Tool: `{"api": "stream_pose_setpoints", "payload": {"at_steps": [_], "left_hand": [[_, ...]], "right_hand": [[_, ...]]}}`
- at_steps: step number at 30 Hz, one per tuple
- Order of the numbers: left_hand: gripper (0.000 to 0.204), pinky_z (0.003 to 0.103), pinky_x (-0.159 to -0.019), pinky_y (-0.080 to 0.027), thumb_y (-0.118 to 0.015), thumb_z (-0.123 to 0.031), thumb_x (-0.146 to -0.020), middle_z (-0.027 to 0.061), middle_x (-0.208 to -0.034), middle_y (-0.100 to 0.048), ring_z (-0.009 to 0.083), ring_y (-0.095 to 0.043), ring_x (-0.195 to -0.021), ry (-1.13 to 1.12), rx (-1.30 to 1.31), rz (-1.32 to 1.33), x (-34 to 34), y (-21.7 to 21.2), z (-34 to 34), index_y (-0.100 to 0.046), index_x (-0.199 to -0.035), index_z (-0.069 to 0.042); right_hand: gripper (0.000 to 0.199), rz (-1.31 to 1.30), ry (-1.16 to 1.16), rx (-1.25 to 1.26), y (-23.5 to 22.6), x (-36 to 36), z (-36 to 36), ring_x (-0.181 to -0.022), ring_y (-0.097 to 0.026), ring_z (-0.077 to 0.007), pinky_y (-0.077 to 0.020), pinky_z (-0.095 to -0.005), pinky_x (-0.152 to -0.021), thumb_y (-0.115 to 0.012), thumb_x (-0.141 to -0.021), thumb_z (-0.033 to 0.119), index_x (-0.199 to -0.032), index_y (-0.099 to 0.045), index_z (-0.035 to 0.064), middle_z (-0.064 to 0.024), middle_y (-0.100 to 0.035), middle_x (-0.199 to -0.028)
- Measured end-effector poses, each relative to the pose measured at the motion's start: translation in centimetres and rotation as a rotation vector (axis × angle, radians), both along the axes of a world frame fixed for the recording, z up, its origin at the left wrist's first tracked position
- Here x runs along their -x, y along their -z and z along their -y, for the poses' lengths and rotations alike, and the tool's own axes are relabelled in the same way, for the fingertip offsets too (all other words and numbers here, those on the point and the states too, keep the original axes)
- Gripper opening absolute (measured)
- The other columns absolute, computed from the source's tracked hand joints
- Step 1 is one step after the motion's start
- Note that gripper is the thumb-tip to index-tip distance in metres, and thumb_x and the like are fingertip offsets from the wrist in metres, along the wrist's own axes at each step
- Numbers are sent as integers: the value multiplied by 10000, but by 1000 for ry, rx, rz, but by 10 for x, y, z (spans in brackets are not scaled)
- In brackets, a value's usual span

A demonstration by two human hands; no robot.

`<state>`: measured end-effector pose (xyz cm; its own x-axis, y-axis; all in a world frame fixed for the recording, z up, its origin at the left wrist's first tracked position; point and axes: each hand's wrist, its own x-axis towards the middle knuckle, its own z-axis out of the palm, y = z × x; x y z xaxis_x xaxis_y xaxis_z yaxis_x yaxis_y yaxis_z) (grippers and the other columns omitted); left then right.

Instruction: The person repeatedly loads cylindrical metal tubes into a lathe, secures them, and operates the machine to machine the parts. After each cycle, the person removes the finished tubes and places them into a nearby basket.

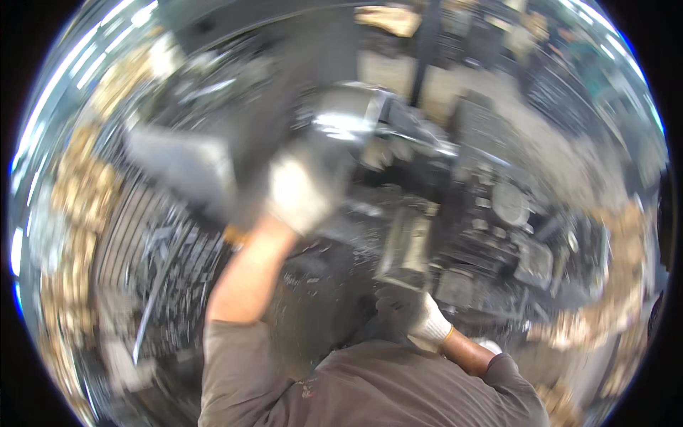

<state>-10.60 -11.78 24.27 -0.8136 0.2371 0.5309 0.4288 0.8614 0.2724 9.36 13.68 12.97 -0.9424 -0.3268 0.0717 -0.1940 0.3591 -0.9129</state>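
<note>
The view is smeared by motion. My left hand, in a white work glove, is raised against a shiny round metal part of a dark machine; blur hides its fingers. My right hand, in a stained white glove, is lower and nearer to me. Its fingers curl on the near end of a grey rectangular metal block on the machine's bed. Both bare forearms come out of brown sleeves.
A dark machine body with knobs and slides fills the right. Grey slatted flooring or a rack lies at the left. Heaps of golden metal shavings line the left edge, and shavings also pile up at the lower right.
</note>
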Motion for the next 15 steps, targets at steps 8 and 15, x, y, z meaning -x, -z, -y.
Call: {"api": "stream_pose_setpoints", "payload": {"at_steps": [8,15], "left_hand": [[428,488,-1021,-580,-693,-388,-959,220,-1208,-783,387,-736,-1199,-1582,-923,583,-605,321,180,-749,-1320,-165],[560,489,-925,-639,-623,-539,-1044,138,-1197,-787,357,-789,-1031,-3708,-696,281,-1171,381,-201,-644,-1281,-31]], "right_hand": [[318,294,-736,-94,44,-44,217,-898,-790,-171,-618,-312,-827,-793,-953,134,-1225,-751,-27,-133,-815,-968],[384,152,-1633,-348,43,-274,399,-916,-802,-206,-621,-326,-866,-791,-926,173,-1260,-734,-7,-153,-822,-1021]]}}
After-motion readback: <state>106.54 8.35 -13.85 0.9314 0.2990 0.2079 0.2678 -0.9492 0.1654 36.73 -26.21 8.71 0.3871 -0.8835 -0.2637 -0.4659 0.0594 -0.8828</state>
